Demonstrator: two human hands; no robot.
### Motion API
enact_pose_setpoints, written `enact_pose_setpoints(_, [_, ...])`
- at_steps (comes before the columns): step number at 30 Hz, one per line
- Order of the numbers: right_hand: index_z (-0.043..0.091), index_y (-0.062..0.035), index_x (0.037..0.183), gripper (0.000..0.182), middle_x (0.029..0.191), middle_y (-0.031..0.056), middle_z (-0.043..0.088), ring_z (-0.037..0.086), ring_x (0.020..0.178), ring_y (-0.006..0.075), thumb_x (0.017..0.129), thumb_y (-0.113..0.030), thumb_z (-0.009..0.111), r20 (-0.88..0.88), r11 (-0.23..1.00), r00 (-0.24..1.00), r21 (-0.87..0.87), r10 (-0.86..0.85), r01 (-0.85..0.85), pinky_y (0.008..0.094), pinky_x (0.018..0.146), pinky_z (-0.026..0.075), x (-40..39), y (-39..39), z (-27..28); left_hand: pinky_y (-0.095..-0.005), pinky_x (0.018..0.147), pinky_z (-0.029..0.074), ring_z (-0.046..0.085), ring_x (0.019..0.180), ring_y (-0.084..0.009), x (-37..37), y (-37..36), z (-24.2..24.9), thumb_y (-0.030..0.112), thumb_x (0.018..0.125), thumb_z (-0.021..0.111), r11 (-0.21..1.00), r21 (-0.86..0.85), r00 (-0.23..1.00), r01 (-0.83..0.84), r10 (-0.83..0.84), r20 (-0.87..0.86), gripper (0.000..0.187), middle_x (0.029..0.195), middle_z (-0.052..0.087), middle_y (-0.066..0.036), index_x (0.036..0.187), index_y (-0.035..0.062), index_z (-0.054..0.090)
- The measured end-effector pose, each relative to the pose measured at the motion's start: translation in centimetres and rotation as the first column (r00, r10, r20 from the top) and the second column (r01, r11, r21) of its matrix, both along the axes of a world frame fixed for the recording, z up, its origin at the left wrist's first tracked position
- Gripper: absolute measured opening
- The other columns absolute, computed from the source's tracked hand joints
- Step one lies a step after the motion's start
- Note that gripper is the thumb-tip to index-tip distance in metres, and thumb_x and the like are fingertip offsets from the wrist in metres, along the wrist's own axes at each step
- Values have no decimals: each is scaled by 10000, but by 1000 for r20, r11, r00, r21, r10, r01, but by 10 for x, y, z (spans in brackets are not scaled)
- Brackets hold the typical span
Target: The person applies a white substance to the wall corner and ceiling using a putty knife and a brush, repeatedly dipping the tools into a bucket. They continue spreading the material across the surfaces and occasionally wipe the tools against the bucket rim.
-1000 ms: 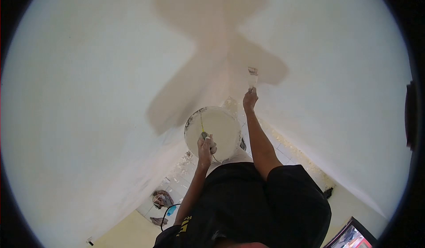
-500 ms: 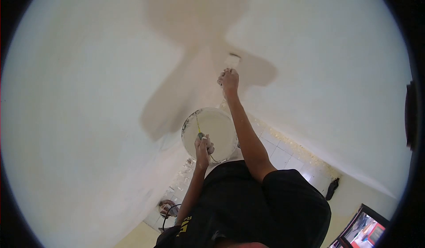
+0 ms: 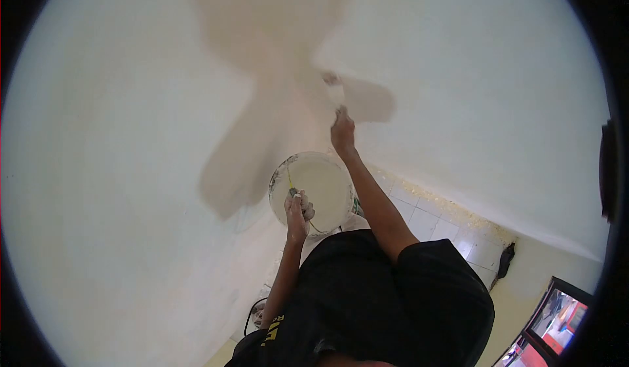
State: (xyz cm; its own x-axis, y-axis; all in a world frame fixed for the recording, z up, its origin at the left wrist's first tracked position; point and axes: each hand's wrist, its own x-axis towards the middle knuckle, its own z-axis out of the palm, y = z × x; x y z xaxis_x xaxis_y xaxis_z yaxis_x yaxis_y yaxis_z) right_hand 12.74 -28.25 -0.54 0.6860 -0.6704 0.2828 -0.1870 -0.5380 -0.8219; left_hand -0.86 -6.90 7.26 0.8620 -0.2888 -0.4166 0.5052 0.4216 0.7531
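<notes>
My right hand point(image 3: 343, 134) is closed around the handle of a pale paintbrush point(image 3: 336, 94), its bristles against the wall point(image 3: 419, 46) near the inner corner. Below it, a round bucket point(image 3: 272, 203) with splattered inner sides holds off-white paint point(image 3: 327, 187). Closed over the bucket's wire handle point(image 3: 289, 178), at its dark grip, is my left hand point(image 3: 299, 213). Whitish smears cover the fingers of both hands.
Walls meet in a corner ahead, with my shadow point(image 3: 262, 33) across them. Pale debris lines the tiled floor point(image 3: 422, 226) along the right wall. A dark object point(image 3: 505, 261) stands farther back, near a dark-framed opening point(image 3: 555, 311). At lower left lies a black cable point(image 3: 249, 318).
My right hand has come slightly down, and the brush now tilts up and left. The view has shifted a little; my left hand still grips the bucket's handle.
</notes>
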Motion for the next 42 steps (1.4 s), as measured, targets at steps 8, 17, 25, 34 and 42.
enact_pose_setpoints(8, [522,-19,978,180,733,202,622,642,716,342,925,-172,443,-479,985,875,-108,66,-133,446,597,493,-86,-26,-196,-211,369,160,232,416,-28,3,5,3,207,957,466,994,-95,998,50,-52,-23,134,571,290,69,849,135,437])
enact_pose_setpoints(17, [505,-50,813,189,543,38,440,400,377,148,891,-208,435,-333,516,943,804,-21,295,317,325,318,-113,-33,-161,-206,362,162,215,420,-26,8,23,2,228,940,488,993,-43,988,112,-116,-103,205,577,264,81,789,184,357])
enact_pose_setpoints(25, [566,-14,945,157,822,255,610,580,853,457,851,-106,480,-387,966,891,189,237,-176,528,745,456,-80,13,-49,-199,368,167,232,418,-17,14,34,-1,191,948,464,987,-76,983,141,-149,-103,105,590,291,80,858,150,428])
enact_pose_setpoints(34, [526,-50,833,178,533,21,453,418,382,144,920,-194,471,-305,981,941,166,147,-99,315,317,319,-109,-75,-242,-202,370,162,218,421,-21,21,35,8,244,944,483,975,-38,969,219,-222,-112,159,591,269,83,827,180,396])
enact_pose_setpoints(42, [551,-62,873,216,521,11,449,421,383,137,923,-245,448,-64,980,983,-87,173,-178,300,335,328,-110,-37,-152,-201,363,169,216,414,-21,20,30,-7,225,936,485,977,-26,971,210,-212,-109,160,589,271,85,821,187,380])
